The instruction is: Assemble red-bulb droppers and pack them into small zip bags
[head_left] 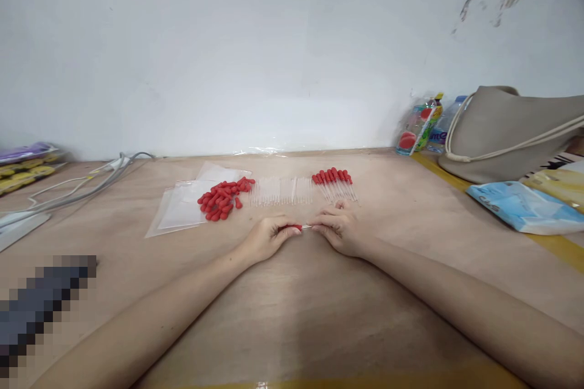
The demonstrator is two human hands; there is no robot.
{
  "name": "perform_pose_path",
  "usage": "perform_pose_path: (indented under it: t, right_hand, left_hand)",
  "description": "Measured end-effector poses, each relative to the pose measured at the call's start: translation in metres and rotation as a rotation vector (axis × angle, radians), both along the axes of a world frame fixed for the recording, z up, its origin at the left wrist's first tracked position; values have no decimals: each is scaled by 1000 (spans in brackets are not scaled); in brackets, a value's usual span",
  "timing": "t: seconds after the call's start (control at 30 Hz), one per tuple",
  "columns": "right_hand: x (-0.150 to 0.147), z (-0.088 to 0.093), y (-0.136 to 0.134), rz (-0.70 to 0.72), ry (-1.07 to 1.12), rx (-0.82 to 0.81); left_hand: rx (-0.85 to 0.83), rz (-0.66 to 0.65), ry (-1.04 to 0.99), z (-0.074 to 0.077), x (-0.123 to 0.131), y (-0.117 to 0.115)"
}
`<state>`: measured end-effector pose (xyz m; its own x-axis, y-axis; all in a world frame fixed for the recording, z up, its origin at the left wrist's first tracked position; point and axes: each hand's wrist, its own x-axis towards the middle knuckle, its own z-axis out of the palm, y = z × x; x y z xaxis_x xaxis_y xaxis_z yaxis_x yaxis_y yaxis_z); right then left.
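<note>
My left hand (268, 238) is closed on a red rubber bulb (298, 227), mostly hidden by the fingers. From the right, my right hand (341, 231) pinches a thin clear dropper tube (306, 227) that meets the bulb's end; how far it sits inside cannot be made out. Beyond my left hand lies a pile of loose red bulbs (221, 200), partly on clear plastic bags (176, 209). A row of bare clear tubes (281, 190) lies in the middle. Just past my right hand, several droppers with red bulbs fitted (333, 178) lie side by side.
Cables (91, 185) and a pixelated dark object (43, 310) are on the left, near yellow and purple packages (30, 164). At right stand drink bottles (420, 127), a grey bag (511, 127) and a blue-white packet (524, 206). A white wall (274, 55) borders the wooden table (255, 328).
</note>
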<state>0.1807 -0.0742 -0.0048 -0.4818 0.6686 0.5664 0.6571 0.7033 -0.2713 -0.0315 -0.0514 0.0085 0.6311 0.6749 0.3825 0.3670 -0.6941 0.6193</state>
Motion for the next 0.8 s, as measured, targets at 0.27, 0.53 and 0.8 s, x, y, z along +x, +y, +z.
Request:
perform_pose_path:
  t: [0.27, 0.53, 0.8]
  right_hand:
    - [-6, 0, -4, -70, -137, 86]
    - [11, 4, 1, -40, 23, -37]
    - [6, -3, 2, -14, 11, 78]
  left_hand:
    - [88, 33, 88, -1, 1, -2]
    - [3, 127, 10, -4, -3, 2]
    - [17, 151, 1, -3, -3, -1]
